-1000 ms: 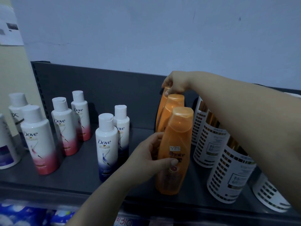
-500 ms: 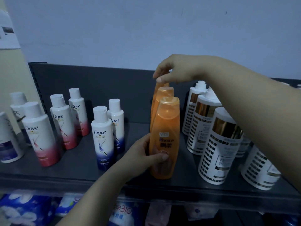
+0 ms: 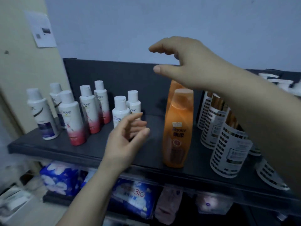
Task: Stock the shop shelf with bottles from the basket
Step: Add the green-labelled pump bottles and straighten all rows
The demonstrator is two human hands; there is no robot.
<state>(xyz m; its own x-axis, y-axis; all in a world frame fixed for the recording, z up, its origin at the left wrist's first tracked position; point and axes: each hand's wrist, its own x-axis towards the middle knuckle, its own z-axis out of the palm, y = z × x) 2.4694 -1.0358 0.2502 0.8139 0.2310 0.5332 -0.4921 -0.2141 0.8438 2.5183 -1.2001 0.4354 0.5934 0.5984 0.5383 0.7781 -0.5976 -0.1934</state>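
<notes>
Orange bottles (image 3: 178,128) upright on the grey shelf (image 3: 81,150), left hand (image 3: 125,137) beside, right hand (image 3: 184,62) above, both empty, loosely spread.

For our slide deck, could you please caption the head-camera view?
Left hand and right hand hang open near the orange bottles on the grey shelf.

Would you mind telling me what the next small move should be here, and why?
Probably draw both hands back from the shelf to fetch another bottle. The left hand and right hand are open and hold nothing, and the orange bottles stand upright in a row, touched by neither hand. The basket is out of view.
</notes>
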